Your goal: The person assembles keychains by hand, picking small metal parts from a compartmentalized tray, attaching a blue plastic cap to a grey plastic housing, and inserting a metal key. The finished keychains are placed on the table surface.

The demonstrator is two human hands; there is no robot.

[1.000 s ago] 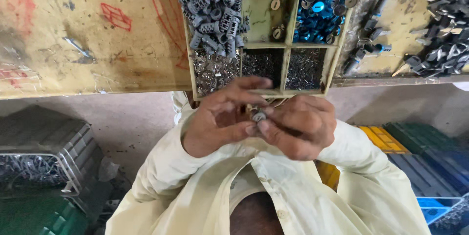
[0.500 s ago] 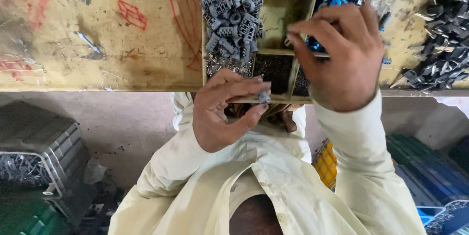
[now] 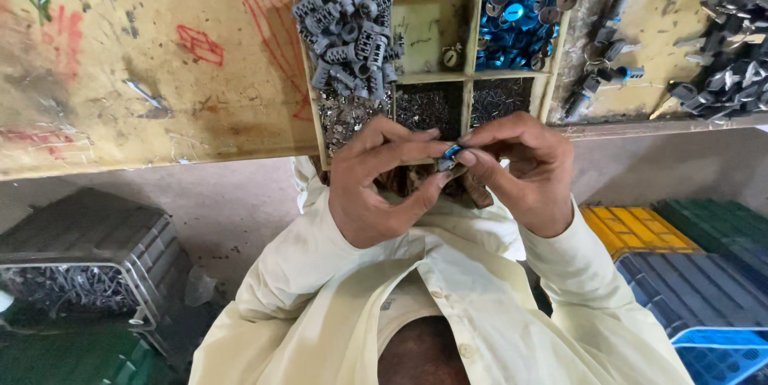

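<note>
My left hand [image 3: 376,185] and my right hand [image 3: 524,169] meet at the fingertips just in front of the bench edge. Between them they pinch a small grey metal part with a blue cap [image 3: 450,154]: the left fingers hold the grey piece and the right fingers press the blue cap against it. Directly beyond the hands lies a wooden divided tray [image 3: 477,29]. Its compartments hold grey cylinder parts [image 3: 344,25], blue caps [image 3: 520,1] and tiny metal pins [image 3: 496,101].
The worn, paint-marked bench top [image 3: 160,73] spreads to the left. Dark metal parts [image 3: 728,73] are piled at its right end. Below, a grey crate of metal pieces [image 3: 72,273] stands left; yellow [image 3: 632,229], green and blue crates stand right.
My right hand reached into the blue cap compartment, then came back to the left hand with a blue cap. The left hand kept the grey part near the bench edge.
</note>
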